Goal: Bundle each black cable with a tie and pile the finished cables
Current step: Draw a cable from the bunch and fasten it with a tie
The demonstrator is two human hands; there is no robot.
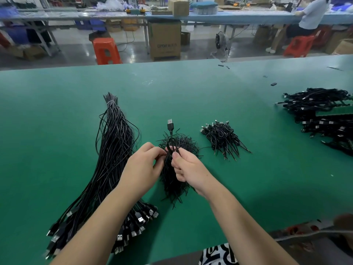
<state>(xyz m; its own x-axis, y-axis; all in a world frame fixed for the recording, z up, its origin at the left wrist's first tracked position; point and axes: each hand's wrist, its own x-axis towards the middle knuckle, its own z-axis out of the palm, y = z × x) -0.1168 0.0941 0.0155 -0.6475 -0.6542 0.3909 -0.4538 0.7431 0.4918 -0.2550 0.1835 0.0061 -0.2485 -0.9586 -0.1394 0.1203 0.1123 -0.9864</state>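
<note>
**Mid-twist on one cable, with the tie heap right underneath**

Patterned fabric sits at the bottom edge, closest to my view, and both forearms reach out from it over the green bench. I have the left hand and the right hand close together, fingers curled. Between them they pinch a coiled black cable, whose USB plug sticks up and away from me. Whether a tie is already round the coil I cannot tell; the fingertips hide that spot.

Directly below the hands lies the heap of loose ties, black like the cable. To my left, a long sheaf of unbundled cables runs away from me, with its plugs fanned out near the bench edge. Just right of the ties is the small pile of finished cables, and a larger dark mass of cables lies well apart at the far right.

My worries from here:
- Black on black is the main one. I judge it easy to snag a second tie from the heap, or lose the one I am working.
- The coil looks springy. A slack pinch while twisting could let the loops open.
- The left forearm passes over the fanned plugs, so a careless sweep could drag them off the edge.
- The finished pile lies near the tie heap, and a sloppy toss could mix the two.
</note>
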